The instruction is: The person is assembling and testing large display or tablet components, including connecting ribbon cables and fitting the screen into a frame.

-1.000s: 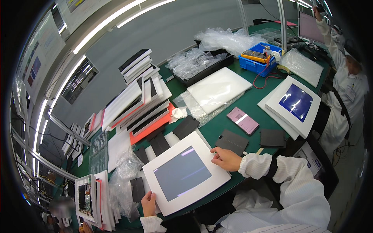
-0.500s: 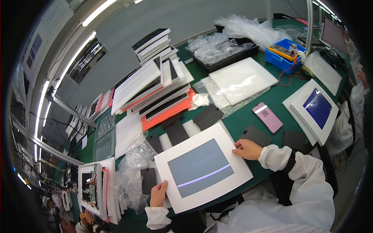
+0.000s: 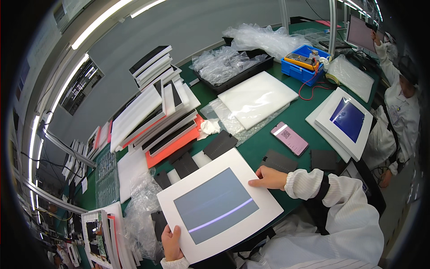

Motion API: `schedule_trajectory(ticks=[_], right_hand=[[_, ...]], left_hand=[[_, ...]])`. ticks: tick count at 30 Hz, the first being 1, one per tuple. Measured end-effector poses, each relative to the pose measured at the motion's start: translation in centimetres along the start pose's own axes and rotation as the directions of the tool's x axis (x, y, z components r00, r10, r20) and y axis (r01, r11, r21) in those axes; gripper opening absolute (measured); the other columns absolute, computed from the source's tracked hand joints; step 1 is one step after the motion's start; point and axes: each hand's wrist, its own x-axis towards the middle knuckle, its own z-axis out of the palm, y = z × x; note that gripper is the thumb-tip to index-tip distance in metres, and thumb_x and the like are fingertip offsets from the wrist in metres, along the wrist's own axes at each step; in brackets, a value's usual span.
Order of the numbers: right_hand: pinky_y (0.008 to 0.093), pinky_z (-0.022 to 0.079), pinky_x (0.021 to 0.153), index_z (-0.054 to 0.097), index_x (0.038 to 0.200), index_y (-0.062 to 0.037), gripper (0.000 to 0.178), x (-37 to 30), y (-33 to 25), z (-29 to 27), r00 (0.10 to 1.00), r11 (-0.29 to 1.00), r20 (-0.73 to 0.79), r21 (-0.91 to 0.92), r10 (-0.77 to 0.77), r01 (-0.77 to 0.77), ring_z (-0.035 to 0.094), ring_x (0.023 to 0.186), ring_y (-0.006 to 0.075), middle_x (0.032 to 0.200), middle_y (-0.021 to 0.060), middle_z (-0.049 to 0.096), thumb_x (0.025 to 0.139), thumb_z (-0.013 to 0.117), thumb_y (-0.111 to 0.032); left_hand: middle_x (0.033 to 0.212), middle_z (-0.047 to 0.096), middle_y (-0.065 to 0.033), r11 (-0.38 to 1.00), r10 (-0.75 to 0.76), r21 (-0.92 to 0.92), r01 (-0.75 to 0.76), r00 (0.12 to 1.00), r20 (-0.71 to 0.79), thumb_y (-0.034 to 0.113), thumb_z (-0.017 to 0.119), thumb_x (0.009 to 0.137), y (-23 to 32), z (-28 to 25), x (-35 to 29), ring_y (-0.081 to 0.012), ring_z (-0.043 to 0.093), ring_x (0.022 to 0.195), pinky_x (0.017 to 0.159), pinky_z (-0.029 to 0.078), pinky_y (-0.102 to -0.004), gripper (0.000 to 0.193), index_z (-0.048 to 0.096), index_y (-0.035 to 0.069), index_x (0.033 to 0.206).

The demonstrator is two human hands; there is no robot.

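Note:
Both my hands grip a white-framed display panel (image 3: 168, 201) with a grey screen, tilted over the table's near edge. A curved violet-white light streak crosses its screen. My left hand (image 3: 171, 242) is closed on the lower left edge, thumb on the front. My right hand (image 3: 271, 178) pinches the right edge, its thumb on the frame and the other fingers partly hidden. Just beyond the right hand lies a flat dark grey piece (image 3: 278, 160), with a similar dark piece (image 3: 323, 160) to its right. Another dark piece (image 3: 219, 143) lies behind the panel.
A pink-screened phone (image 3: 289, 139) lies beyond my right hand. At right, a white-framed panel with a blue screen (image 3: 347, 119) rests on white sheets. Stacked panels (image 3: 156, 112) and crumpled clear plastic (image 3: 141, 206) are at left. White foam (image 3: 257, 98) and a blue bin (image 3: 302, 71) stand behind.
The view has swung right, so the table's things appear farther left, and a person shows at right. The panel has come slightly nearer me, still in both hands.

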Motion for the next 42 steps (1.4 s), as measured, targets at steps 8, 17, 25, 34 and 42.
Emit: schedule_trajectory(ticks=[8, 17, 25, 34, 42], right_hand=[[0.0273, 0.044, 0.077, 0.044, 0.107, 0.0054, 0.056, -0.4, 1.0, -0.1, 0.999, 0.99, 0.016, 0.133, -0.04, 0.038, 0.053, 0.087, 0.0176, 0.094, 0.0141, 0.054, 0.078, 0.07, -0.034], [0.0266, 0.047, 0.077, 0.04, 0.108, 0.0014, 0.05, -3.3, -2.1, -0.8, 0.974, 0.917, -0.039, 0.331, -0.223, 0.223, 0.059, 0.086, 0.0175, 0.096, 0.0164, 0.061, 0.076, 0.072, -0.02], [0.0277, 0.047, 0.079, 0.057, 0.107, 0.003, 0.037, -3.9, -8.5, -3.9, 0.822, 0.789, -0.083, 0.243, -0.563, 0.565, 0.061, 0.082, 0.016, 0.09, 0.0098, 0.065, 0.074, 0.07, -0.006], [0.0344, 0.051, 0.077, 0.055, 0.078, -0.0012, 0.014, -1.5, -3.8, -2.2, 0.301, 0.319, -0.11, -0.434, -0.947, 0.843, 0.061, 0.095, 0.0278, 0.091, 0.0098, 0.063, 0.068, 0.065, -0.001], [0.0309, 0.053, 0.071, 0.05, 0.08, -0.0035, 0.015, -1.6, 1.4, -0.7, 0.38, 0.169, 0.189, -0.661, -0.905, 0.731, 0.056, 0.103, 0.0252, 0.094, 0.007, 0.056, 0.068, 0.058, 0.0]], left_hand=[[0.106, 0.057, -0.0149, 0.995, 0.095, 0.044, -0.093, 0.994, -0.046, 0.011, 0.059, 0.086, 0.8, 0.9, -1.6, -0.0228, 0.06, 0.09, 0.08, 0.051, -0.0342, 0.042, 0.039, -0.005, 0.119], [0.11, 0.055, -0.0153, 0.989, 0.139, -0.049, -0.142, 0.989, -0.053, 0.014, 0.062, 0.085, 2.9, 2.2, -3.5, -0.0236, 0.058, 0.095, 0.085, 0.048, -0.0355, 0.051, 0.034, -0.004, 0.124], [0.106, 0.057, -0.0123, 0.847, 0.531, 0.109, -0.52, 0.822, -0.208, 0.004, 0.065, 0.079, 5.0, 1.7, -2.8, -0.0204, 0.057, 0.095, 0.089, 0.043, -0.0314, 0.05, 0.04, -0.007, 0.121], [0.108, 0.058, -0.0225, 0.061, 0.882, 0.509, -0.859, 0.284, 0.375, 0.007, 0.063, 0.078, -1.0, -3.0, 1.3, -0.0373, 0.052, 0.112, 0.098, 0.038, -0.0488, 0.024, 0.048, 0.002, 0.096], [0.107, 0.059, -0.0194, 0.1, 0.846, 0.644, -0.758, 0.405, 0.346, 0.004, 0.061, 0.076, -4.7, -1.1, 0.1, -0.0374, 0.055, 0.107, 0.091, 0.044, -0.0449, 0.018, 0.055, 0.003, 0.094]])
